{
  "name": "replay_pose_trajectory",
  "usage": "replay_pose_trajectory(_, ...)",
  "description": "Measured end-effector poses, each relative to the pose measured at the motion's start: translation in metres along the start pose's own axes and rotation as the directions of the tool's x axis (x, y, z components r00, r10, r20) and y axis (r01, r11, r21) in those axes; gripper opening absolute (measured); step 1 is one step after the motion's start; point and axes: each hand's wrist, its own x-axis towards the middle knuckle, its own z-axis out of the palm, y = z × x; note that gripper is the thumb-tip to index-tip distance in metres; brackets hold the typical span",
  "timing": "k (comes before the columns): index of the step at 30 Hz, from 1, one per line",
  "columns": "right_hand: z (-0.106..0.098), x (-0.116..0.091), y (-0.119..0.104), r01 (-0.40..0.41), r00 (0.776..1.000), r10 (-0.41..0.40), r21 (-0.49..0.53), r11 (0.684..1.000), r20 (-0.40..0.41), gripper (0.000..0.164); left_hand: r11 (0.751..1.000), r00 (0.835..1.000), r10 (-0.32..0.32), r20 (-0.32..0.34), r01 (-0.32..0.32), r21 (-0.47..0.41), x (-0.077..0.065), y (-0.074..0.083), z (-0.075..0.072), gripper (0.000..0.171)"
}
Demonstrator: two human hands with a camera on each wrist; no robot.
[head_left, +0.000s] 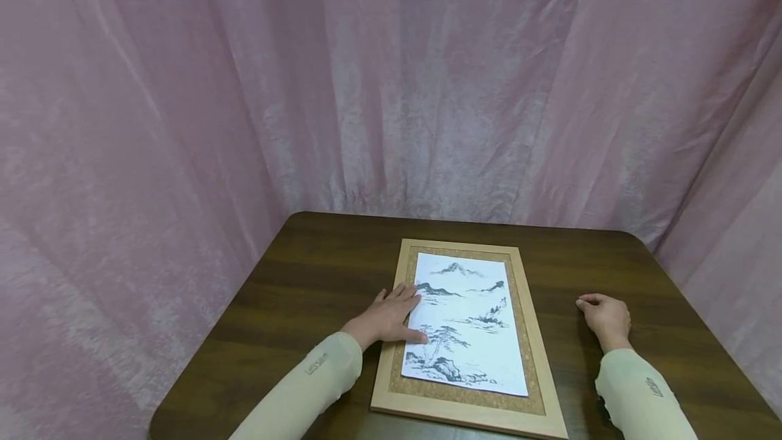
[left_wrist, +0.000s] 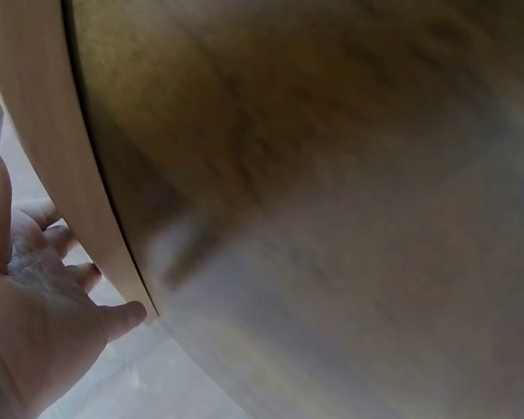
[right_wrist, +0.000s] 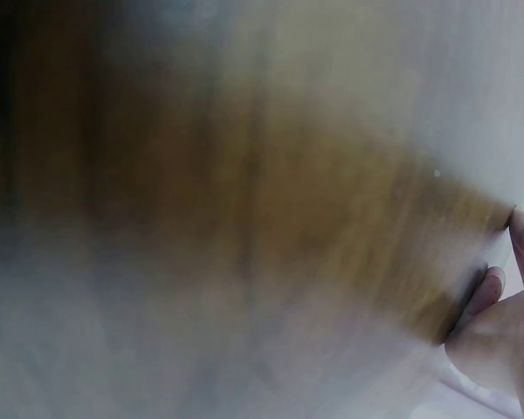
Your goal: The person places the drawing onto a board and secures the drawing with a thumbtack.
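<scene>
A framed cork board with a pale wooden border lies on the table. On its cork sits a white sheet with an ink landscape of mountains, trees and rocks. My left hand rests with spread fingers over the board's left border, fingertips and thumb on the sheet's left edge. In the left wrist view, that hand shows beside the wooden border. Right of the board, my right hand is low at the tabletop, fingers bent and thumb near the index finger. I cannot tell whether a small thing is between its fingertips.
The dark brown wooden table has rounded back corners. Pink velvety curtains hang behind it and at both sides. A tiny white speck shows on the tabletop near the right hand.
</scene>
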Motion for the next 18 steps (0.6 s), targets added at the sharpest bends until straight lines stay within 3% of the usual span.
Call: replay_pose_trajectory(18, -0.0074, 0.0089, -0.0029, 0.004, 0.999, -0.002, 0.054, 0.999, -0.032, 0.034, 0.998, 1.0, -0.005, -0.006, 0.005, -0.067, -0.0023, -0.0013, 0.0044, 0.103)
